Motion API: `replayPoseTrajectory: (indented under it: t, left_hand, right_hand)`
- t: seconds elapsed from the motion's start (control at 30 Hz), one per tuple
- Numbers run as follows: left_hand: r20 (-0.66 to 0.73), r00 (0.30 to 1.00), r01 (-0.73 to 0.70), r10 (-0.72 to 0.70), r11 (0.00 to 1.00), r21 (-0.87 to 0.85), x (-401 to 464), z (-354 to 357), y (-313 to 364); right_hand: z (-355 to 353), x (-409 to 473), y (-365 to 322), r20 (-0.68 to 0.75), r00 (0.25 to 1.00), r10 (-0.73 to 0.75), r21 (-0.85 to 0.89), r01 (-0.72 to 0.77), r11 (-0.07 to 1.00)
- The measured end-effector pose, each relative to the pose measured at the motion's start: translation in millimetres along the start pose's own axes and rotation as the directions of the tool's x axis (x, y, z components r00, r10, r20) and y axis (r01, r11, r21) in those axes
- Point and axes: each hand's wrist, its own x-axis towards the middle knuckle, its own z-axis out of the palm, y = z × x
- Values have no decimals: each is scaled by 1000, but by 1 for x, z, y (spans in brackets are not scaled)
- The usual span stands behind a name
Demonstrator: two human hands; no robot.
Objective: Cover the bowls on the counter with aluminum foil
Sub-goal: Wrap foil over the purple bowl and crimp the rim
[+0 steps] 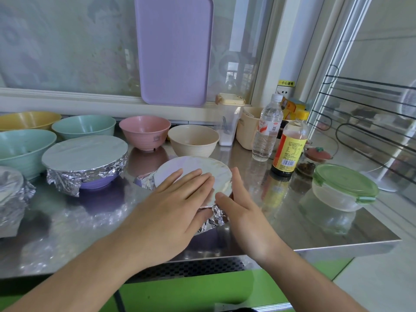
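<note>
Both hands work the nearest bowl: the left hand (177, 199) lies flat, fingers straight, on its smooth foil top, while the right hand (242, 208), also straight-fingered, presses the crinkled foil skirt against its side. That small foil-covered bowl (202, 167) looks nearly finished. On the steel desk (315, 230), the purple foil-covered bowl (85, 158) is done, as is a foil-wrapped bowl at the left edge (11, 190). Still bare: the large teal bowl (22, 145), yellow bowl (27, 120), second teal bowl (85, 127), cream bowl (193, 140) and pink ribbed bowl (145, 131).
</note>
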Motion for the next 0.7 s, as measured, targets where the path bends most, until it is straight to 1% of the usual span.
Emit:
replayPoseTrajectory:
  t: [0.07,0.13,0.17,0.23,0.33,0.57,0.63,0.7]
  left_hand:
    - [-1,1000,2,-2,1000,6,1,-2,-1]
    - [13,1000,4,-4,1000,-12,0,-4,-4]
    - [22,1000,4,-3,1000,-23,-1,-4,-6]
    - [37,999,4,-2,999,-47,-2,-5,-6]
    - [36,999,14,-12,998,-68,-3,-6,-6]
    - [55,994,101,-95,989,-106,-7,-10,-8]
    - [37,990,143,-139,981,-134,-7,-13,-6]
    - [23,984,181,-179,974,-140,-4,-13,-7]
  right_hand:
    - [-3,0,-3,-16,1000,-15,-75,13,997]
    - [-8,5,-7,-25,997,-70,-205,63,977]
    - [-11,8,-10,-11,996,-93,-258,87,962]
    - [-16,17,-14,43,995,-91,-338,100,936]
    - [-15,26,-12,124,986,-107,-378,147,914]
    - [-11,4,-13,96,992,-78,-531,117,839]
    - [-9,-8,-18,90,994,-65,-555,104,825]
    - [-8,-15,-23,72,994,-82,-587,108,803]
